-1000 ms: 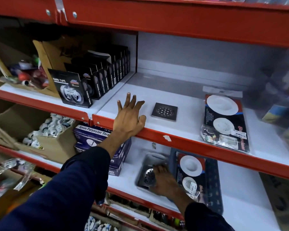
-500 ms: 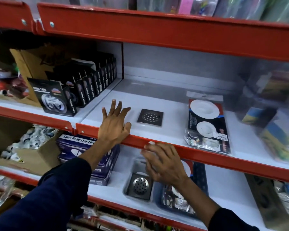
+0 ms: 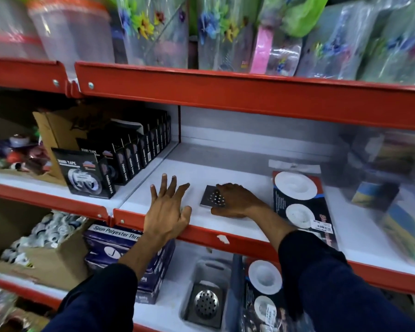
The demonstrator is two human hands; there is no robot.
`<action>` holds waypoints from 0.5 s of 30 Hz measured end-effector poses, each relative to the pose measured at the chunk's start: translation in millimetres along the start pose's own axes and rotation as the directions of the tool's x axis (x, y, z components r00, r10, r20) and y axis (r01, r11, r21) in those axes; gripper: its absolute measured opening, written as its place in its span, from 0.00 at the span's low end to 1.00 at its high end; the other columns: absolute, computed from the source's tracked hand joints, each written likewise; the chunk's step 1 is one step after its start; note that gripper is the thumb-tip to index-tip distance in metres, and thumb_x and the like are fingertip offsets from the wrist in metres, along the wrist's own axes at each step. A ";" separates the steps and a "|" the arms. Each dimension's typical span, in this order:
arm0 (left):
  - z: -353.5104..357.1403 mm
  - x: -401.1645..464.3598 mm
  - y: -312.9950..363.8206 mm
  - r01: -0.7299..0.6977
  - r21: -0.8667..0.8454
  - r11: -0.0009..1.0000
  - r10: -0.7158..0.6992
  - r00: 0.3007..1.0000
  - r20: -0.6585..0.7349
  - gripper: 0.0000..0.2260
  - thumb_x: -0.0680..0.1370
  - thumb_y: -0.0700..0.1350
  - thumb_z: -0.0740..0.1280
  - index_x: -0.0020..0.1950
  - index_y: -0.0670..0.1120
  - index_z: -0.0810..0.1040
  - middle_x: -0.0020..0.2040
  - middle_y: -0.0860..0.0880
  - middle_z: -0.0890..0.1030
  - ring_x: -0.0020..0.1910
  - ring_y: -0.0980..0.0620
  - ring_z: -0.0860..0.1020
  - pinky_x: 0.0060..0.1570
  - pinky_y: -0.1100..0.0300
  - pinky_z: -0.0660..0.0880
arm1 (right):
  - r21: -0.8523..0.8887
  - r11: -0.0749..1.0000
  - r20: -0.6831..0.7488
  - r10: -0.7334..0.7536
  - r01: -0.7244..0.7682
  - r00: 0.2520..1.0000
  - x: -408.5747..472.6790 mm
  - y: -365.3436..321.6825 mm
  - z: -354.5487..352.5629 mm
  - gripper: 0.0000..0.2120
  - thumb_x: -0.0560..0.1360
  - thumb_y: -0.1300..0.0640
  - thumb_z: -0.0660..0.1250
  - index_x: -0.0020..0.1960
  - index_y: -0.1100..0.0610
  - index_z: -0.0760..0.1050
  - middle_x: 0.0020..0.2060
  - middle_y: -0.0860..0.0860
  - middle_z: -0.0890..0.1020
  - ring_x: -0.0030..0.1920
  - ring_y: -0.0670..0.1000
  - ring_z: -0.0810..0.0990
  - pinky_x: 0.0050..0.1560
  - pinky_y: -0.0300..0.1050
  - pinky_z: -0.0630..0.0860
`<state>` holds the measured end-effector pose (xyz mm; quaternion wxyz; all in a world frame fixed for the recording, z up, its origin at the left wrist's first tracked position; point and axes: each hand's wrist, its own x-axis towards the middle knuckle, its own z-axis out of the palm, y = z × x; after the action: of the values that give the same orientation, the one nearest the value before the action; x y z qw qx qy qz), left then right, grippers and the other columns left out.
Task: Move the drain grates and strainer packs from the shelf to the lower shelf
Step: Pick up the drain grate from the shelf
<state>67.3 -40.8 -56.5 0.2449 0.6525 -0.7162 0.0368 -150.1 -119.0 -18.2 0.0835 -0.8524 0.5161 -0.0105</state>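
Note:
A small square metal drain grate [image 3: 207, 197] lies flat on the white middle shelf [image 3: 201, 168]. My right hand [image 3: 235, 201] lies over its right side, fingers curled on it and thumb at its near edge. Just right of that hand lies a strainer pack [image 3: 297, 200] with white round strainers on a dark card. My left hand [image 3: 167, 212] rests flat on the shelf's red front edge, fingers spread, holding nothing. On the lower shelf [image 3: 175, 283] sit another drain grate [image 3: 205, 305] and a strainer pack [image 3: 264, 291], partly hidden by my right sleeve.
Black nano tape boxes [image 3: 86, 173] stand left of the shelf divider. Blue thread boxes [image 3: 110, 245] and a cardboard box [image 3: 34, 248] of small parts fill the lower shelf's left. Blurred plastic-wrapped goods [image 3: 381, 183] crowd the middle shelf's right end. Wrapped containers [image 3: 153, 32] line the top shelf.
My right hand has risen from the lower shelf, past the red edge, onto the drain grate on the middle shelf. The view has tilted upward. My left hand stays put.

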 end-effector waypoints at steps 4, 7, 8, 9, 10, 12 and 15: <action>1.5 2.6 -1.8 0.007 0.004 1.000 -0.007 1.000 -0.017 0.32 0.72 0.56 0.50 0.77 0.52 0.61 0.81 0.41 0.57 0.82 0.44 0.44 0.78 0.35 0.47 | -0.031 0.999 -0.095 -0.037 0.035 0.995 -6.5 2.2 -2.9 0.44 0.67 0.32 0.68 0.76 0.53 0.63 0.68 0.56 0.73 0.66 0.58 0.71 0.63 0.51 0.73; 0.8 4.0 -2.7 0.008 0.007 1.000 -0.008 1.000 -0.017 0.32 0.72 0.56 0.50 0.77 0.53 0.61 0.81 0.42 0.57 0.82 0.45 0.44 0.78 0.35 0.47 | -0.063 0.994 -0.262 -0.102 0.089 0.960 -28.2 -4.8 -10.5 0.46 0.63 0.31 0.67 0.75 0.51 0.62 0.68 0.52 0.72 0.66 0.55 0.70 0.64 0.50 0.71; 1.2 3.5 -2.0 0.011 0.011 1.000 -0.011 1.000 -0.016 0.32 0.72 0.56 0.50 0.77 0.53 0.60 0.81 0.42 0.56 0.82 0.45 0.43 0.78 0.35 0.47 | -0.087 0.989 -0.321 -0.138 0.116 0.937 -38.0 -8.2 -12.8 0.46 0.62 0.31 0.67 0.75 0.51 0.62 0.67 0.52 0.71 0.66 0.55 0.69 0.65 0.50 0.70; 0.4 3.5 -1.4 0.011 0.017 1.000 -0.011 1.000 -0.016 0.32 0.72 0.57 0.49 0.77 0.53 0.60 0.81 0.42 0.56 0.82 0.45 0.43 0.78 0.35 0.47 | -0.115 0.983 -0.378 -0.179 0.146 0.908 -48.1 -12.4 -14.7 0.46 0.62 0.31 0.66 0.75 0.51 0.62 0.68 0.51 0.71 0.66 0.54 0.69 0.67 0.50 0.70; 0.1 2.3 -0.6 0.007 0.021 1.000 -0.007 1.000 -0.016 0.32 0.72 0.57 0.49 0.77 0.53 0.60 0.81 0.42 0.56 0.82 0.45 0.43 0.78 0.35 0.47 | -0.135 0.976 -0.435 -0.216 0.173 0.874 -60.1 -16.5 -14.3 0.46 0.63 0.31 0.66 0.75 0.51 0.62 0.68 0.51 0.71 0.66 0.54 0.69 0.68 0.51 0.71; -2.5 1.3 0.1 -0.007 0.020 1.000 0.007 1.000 -0.024 0.33 0.73 0.60 0.47 0.77 0.52 0.61 0.81 0.41 0.56 0.82 0.44 0.44 0.78 0.34 0.47 | -0.153 0.959 -0.531 -0.285 0.240 0.798 -84.6 -23.7 -10.0 0.45 0.64 0.32 0.67 0.75 0.51 0.64 0.68 0.51 0.71 0.66 0.53 0.70 0.68 0.50 0.70; -4.9 -2.6 1.9 -0.020 0.013 1.000 0.021 1.000 -0.012 0.34 0.72 0.62 0.45 0.77 0.52 0.62 0.81 0.40 0.57 0.82 0.42 0.45 0.77 0.33 0.47 | -0.209 0.913 -0.521 -0.407 0.350 0.750 -117.2 -26.4 14.3 0.43 0.64 0.33 0.68 0.74 0.51 0.66 0.71 0.54 0.70 0.67 0.54 0.70 0.70 0.49 0.67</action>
<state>67.1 -36.3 -52.7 0.2445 0.6464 -0.7211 0.0479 -180.2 -1.8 -20.3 -0.1156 -0.9018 0.3344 -0.2482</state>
